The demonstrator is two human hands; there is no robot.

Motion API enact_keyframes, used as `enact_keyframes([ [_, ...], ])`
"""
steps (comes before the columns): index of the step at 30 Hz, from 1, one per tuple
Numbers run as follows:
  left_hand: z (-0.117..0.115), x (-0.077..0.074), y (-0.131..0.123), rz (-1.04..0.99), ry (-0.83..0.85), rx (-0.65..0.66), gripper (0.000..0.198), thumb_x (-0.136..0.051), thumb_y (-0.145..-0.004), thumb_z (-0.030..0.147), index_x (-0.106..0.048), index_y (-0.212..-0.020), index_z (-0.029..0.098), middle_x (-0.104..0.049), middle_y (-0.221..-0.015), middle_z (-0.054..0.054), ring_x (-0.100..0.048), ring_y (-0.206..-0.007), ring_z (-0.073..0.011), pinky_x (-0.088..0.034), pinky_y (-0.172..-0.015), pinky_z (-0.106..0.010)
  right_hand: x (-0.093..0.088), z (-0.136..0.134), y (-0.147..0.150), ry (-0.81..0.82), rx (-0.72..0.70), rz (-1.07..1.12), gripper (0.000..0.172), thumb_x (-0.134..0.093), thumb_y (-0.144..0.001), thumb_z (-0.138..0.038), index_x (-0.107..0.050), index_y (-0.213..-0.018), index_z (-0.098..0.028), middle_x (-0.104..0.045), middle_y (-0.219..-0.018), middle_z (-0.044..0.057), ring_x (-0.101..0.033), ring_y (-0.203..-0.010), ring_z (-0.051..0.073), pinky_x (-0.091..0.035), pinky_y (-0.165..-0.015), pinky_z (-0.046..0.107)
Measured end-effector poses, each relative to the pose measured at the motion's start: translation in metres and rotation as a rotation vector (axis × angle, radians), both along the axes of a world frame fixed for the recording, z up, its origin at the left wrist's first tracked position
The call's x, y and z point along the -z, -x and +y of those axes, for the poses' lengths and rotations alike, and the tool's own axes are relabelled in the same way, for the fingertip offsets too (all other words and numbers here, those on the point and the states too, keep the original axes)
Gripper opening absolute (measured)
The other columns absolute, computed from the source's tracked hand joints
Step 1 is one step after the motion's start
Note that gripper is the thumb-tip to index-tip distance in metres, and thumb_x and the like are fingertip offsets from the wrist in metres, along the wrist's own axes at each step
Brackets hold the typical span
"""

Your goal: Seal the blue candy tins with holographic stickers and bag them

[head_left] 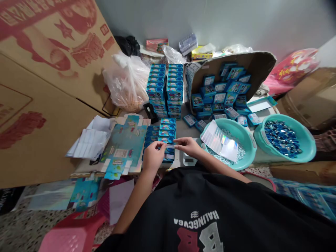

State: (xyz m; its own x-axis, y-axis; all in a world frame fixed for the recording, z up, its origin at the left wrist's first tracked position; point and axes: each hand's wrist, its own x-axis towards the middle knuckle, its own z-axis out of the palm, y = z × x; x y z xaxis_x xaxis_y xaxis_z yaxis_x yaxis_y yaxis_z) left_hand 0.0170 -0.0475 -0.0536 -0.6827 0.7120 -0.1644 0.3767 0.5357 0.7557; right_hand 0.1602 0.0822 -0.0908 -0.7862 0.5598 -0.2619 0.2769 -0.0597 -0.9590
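Note:
Between my two hands is a small pale strip (170, 146), perhaps a sticker, above a row of small blue candy boxes (167, 127). My left hand (154, 154) pinches its left end, fingers closed. At the other end, my right hand (188, 146) has thumb and fingertips closed on the strip. The row of blue boxes runs away from me under and beyond the fingers. Close by my right wrist lies a small white device (189, 160), partly hidden by the forearm. A sheet of shiny labels (219, 141) rests across a turquoise basin (250, 157) of small pale pieces.
Tall stacks of blue boxes (156, 89) stand at the back. A tipped carton (258, 66) spills more boxes rightward. Another turquoise basin (309, 150) holds dark blue wrapped candies. Flat printed cardboard (126, 140) and white papers (91, 138) lie left, beside a large brown carton (39, 87).

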Motion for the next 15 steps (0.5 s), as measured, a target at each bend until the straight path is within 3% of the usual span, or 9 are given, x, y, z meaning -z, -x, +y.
enact_keyframes([
  [5, 0.000, 0.010, 0.000, 0.043, -0.072, -0.028, 0.016, -0.064, -0.080, 0.036, -0.064, -0.083, 0.021, -0.070, -0.081, -0.003, -0.063, -0.073, -0.0178, -0.044, -0.069, -0.027, 0.009, -0.001, 0.003, 0.132, 0.045, 0.058, 0.052, -0.081, -0.059, -0.050, -0.053, -0.091, -0.019, -0.057, -0.064, -0.006, -0.053, -0.058, 0.011, -0.040, -0.057, 0.024],
  [8, -0.001, 0.010, -0.003, 0.057, -0.048, -0.029, 0.016, -0.064, -0.080, 0.036, -0.061, -0.086, 0.021, -0.069, -0.079, -0.002, -0.062, -0.071, -0.0176, -0.044, -0.067, -0.028, 0.016, 0.001, 0.005, 0.164, 0.030, 0.035, 0.059, -0.082, -0.054, -0.059, -0.045, -0.083, -0.022, -0.057, -0.063, -0.006, -0.056, -0.059, 0.012, -0.044, -0.060, 0.026],
  [12, -0.001, 0.008, -0.001, 0.086, -0.044, 0.021, 0.016, -0.064, -0.079, 0.033, -0.062, -0.090, 0.021, -0.066, -0.083, -0.003, -0.057, -0.063, -0.0153, -0.047, -0.068, -0.029, 0.030, 0.002, 0.004, 0.130, -0.010, -0.028, 0.065, -0.077, -0.051, -0.072, -0.043, -0.075, -0.023, -0.057, -0.059, -0.005, -0.056, -0.057, 0.013, -0.045, -0.058, 0.026],
  [15, -0.001, 0.014, 0.009, 0.148, -0.092, -0.014, 0.035, -0.074, -0.070, 0.034, -0.064, -0.101, 0.020, -0.059, -0.099, -0.006, -0.053, -0.063, -0.0128, -0.052, -0.076, -0.033, 0.041, -0.005, 0.000, 0.041, -0.025, -0.140, 0.060, -0.076, -0.055, -0.073, -0.043, -0.062, -0.023, -0.056, -0.050, -0.003, -0.051, -0.049, 0.012, -0.039, -0.050, 0.026],
])
